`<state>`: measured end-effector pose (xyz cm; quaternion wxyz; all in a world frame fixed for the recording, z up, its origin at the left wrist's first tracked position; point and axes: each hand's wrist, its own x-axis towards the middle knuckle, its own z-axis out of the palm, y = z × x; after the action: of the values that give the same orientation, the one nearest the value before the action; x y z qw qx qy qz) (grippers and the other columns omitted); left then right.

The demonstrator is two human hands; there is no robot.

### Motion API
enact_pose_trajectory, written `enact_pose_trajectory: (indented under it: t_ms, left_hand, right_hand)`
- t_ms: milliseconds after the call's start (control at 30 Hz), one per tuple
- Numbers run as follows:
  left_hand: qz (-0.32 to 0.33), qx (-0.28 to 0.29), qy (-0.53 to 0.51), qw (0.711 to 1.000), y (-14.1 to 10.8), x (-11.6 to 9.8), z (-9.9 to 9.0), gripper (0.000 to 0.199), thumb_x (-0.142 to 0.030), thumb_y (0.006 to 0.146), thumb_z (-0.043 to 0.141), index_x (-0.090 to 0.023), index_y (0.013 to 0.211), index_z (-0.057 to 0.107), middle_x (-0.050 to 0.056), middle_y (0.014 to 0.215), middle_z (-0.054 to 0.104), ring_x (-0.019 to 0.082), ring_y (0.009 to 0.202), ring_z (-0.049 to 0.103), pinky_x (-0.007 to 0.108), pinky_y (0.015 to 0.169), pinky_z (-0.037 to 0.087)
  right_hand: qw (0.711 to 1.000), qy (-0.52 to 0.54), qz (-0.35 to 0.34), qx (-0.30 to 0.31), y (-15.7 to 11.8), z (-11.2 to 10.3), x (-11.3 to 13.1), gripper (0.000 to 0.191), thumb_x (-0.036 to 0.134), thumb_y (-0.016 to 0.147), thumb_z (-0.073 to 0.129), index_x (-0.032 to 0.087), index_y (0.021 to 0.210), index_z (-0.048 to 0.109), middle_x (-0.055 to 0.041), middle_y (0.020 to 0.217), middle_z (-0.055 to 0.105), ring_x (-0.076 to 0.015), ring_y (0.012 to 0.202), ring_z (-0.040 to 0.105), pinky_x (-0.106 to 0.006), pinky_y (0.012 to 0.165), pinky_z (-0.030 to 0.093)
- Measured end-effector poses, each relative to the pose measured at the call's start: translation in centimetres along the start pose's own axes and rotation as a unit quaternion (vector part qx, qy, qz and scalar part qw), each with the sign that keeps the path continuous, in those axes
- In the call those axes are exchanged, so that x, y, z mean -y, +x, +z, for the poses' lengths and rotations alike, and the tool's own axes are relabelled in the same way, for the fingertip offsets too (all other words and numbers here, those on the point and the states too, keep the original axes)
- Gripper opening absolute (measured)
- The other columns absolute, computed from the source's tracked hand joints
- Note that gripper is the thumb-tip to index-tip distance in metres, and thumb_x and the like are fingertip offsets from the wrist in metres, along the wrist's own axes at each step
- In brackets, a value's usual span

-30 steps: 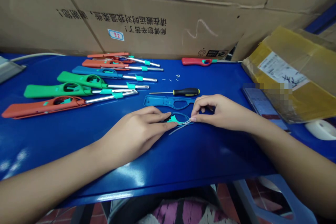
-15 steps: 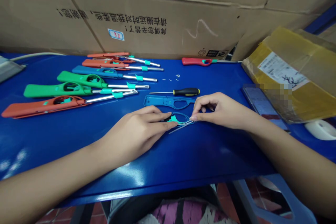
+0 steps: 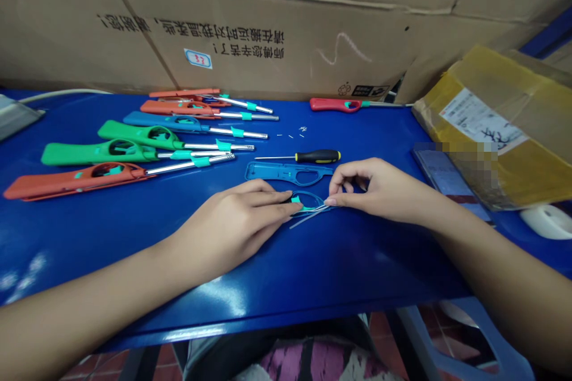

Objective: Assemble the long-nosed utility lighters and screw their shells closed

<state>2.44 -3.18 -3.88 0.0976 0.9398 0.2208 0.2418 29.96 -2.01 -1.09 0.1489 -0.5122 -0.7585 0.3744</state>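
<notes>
My left hand [image 3: 243, 217] lies over the left part of an opened blue lighter body [image 3: 316, 197], its fingers closed and pressing it to the table. A turquoise trigger [image 3: 297, 203] shows beside the fingertips. Thumb and forefinger of my right hand [image 3: 361, 187] pinch thin whitish wire or tubing [image 3: 319, 209] at the body's right end. One loose strand slants down to the left. The pinched ends are hidden by my fingers. Just behind the body lies the matching blue shell half [image 3: 277, 172], and behind that a screwdriver [image 3: 317, 156] with a black and yellow handle.
Several long lighters, such as an orange one [image 3: 84, 181] and a green one [image 3: 98, 153], lie at the left. A red lighter [image 3: 335, 105] rests by the cardboard box [image 3: 250, 24]. Small pins [image 3: 290, 136] are scattered centrally. A yellow-taped carton [image 3: 500, 113] and white mouse [image 3: 547, 220] are at right.
</notes>
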Motion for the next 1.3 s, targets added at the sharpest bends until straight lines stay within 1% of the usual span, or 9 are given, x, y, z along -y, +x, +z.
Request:
enact_pose_trajectory:
  t_ms: [267, 433, 533, 600, 667, 833, 1033, 1167, 1300]
  left_hand:
    - [-0.032, 0.005, -0.013, 0.999, 0.1, -0.2, -0.1, 0.031, -0.019, 0.098, 0.058, -0.017, 0.127, 0.068, 0.006, 0.119, 0.074, 0.023, 0.100, 0.066, 0.039, 0.081, 0.063]
    - [-0.046, 0.010, -0.018, 0.999, 0.2, -0.3, -0.1, 0.031, -0.020, 0.098, 0.058, -0.017, 0.127, 0.068, 0.005, 0.117, 0.075, 0.022, 0.099, 0.067, 0.038, 0.082, 0.063]
    - [-0.055, 0.012, -0.024, 0.998, 0.1, -0.3, -0.2, 0.032, -0.020, 0.098, 0.058, -0.018, 0.129, 0.067, 0.006, 0.112, 0.075, 0.022, 0.099, 0.067, 0.037, 0.083, 0.062]
    - [-0.059, 0.015, -0.026, 0.998, 0.1, -0.2, -0.1, 0.033, -0.021, 0.098, 0.058, -0.018, 0.129, 0.067, 0.007, 0.110, 0.075, 0.022, 0.099, 0.067, 0.037, 0.083, 0.062]
    - [-0.061, 0.015, -0.028, 0.998, 0.0, -0.2, -0.1, 0.033, -0.021, 0.098, 0.058, -0.018, 0.129, 0.067, 0.007, 0.109, 0.075, 0.022, 0.099, 0.067, 0.037, 0.083, 0.062]
    - [-0.060, 0.012, -0.031, 0.998, 0.1, -0.2, -0.1, 0.033, -0.021, 0.098, 0.058, -0.018, 0.130, 0.067, 0.008, 0.108, 0.075, 0.021, 0.099, 0.067, 0.036, 0.083, 0.062]
    - [-0.059, 0.011, -0.034, 0.998, 0.2, -0.3, -0.1, 0.032, -0.021, 0.098, 0.058, -0.017, 0.129, 0.067, 0.007, 0.111, 0.075, 0.021, 0.098, 0.067, 0.036, 0.083, 0.062]
    - [-0.048, 0.014, -0.023, 0.998, 0.2, -0.3, -0.1, 0.031, -0.022, 0.099, 0.057, -0.019, 0.128, 0.069, 0.006, 0.118, 0.075, 0.022, 0.100, 0.067, 0.038, 0.083, 0.062]
    - [-0.043, 0.021, -0.018, 0.999, 0.3, -0.2, -0.2, 0.031, -0.021, 0.099, 0.056, -0.018, 0.127, 0.069, 0.006, 0.120, 0.075, 0.023, 0.101, 0.067, 0.038, 0.084, 0.062]
  right_hand:
    - [1.000, -0.003, -0.013, -0.007, 0.1, 0.2, 0.1, 0.024, 0.043, 0.079, 0.076, 0.020, 0.077, 0.070, 0.0008, 0.073, 0.066, -0.0138, 0.069, 0.053, -0.027, 0.064, 0.041]
    - [1.000, -0.021, -0.006, -0.001, -0.3, -1.1, -0.1, 0.026, 0.046, 0.088, 0.066, 0.021, 0.084, 0.070, 0.0012, 0.076, 0.065, -0.0143, 0.069, 0.055, -0.028, 0.065, 0.043]
    - [0.995, -0.071, -0.034, 0.060, -0.9, -2.3, -0.4, 0.027, 0.048, 0.088, 0.066, 0.022, 0.093, 0.069, -0.0018, 0.095, 0.069, -0.0177, 0.086, 0.061, -0.031, 0.078, 0.046]
    - [0.989, -0.104, -0.055, 0.093, -1.3, -2.8, -0.4, 0.023, 0.044, 0.090, 0.065, 0.022, 0.095, 0.068, -0.0036, 0.104, 0.068, -0.0193, 0.095, 0.061, -0.033, 0.085, 0.046]
    - [0.985, -0.121, -0.065, 0.107, -1.5, -3.0, -0.2, 0.018, 0.039, 0.093, 0.061, 0.022, 0.095, 0.066, -0.0044, 0.104, 0.067, -0.0192, 0.094, 0.061, -0.033, 0.083, 0.047]
    - [0.988, -0.111, -0.046, 0.094, -1.6, -2.8, 0.3, 0.015, 0.036, 0.094, 0.057, 0.022, 0.093, 0.063, -0.0018, 0.089, 0.070, -0.0165, 0.077, 0.062, -0.030, 0.069, 0.047]
    - [0.986, -0.113, -0.088, 0.088, -1.2, -2.8, -0.4, 0.010, 0.031, 0.091, 0.064, 0.023, 0.090, 0.070, -0.0007, 0.091, 0.072, -0.0160, 0.083, 0.065, -0.029, 0.074, 0.049]
    - [0.983, -0.114, -0.126, 0.062, -1.2, -2.5, -0.7, 0.009, 0.029, 0.090, 0.066, 0.021, 0.087, 0.070, -0.0032, 0.095, 0.070, -0.0167, 0.086, 0.065, -0.030, 0.076, 0.049]
    - [0.983, -0.112, -0.129, 0.062, -1.2, -2.3, -0.6, 0.011, 0.030, 0.090, 0.066, 0.021, 0.086, 0.070, -0.0033, 0.092, 0.071, -0.0166, 0.083, 0.065, -0.030, 0.073, 0.049]
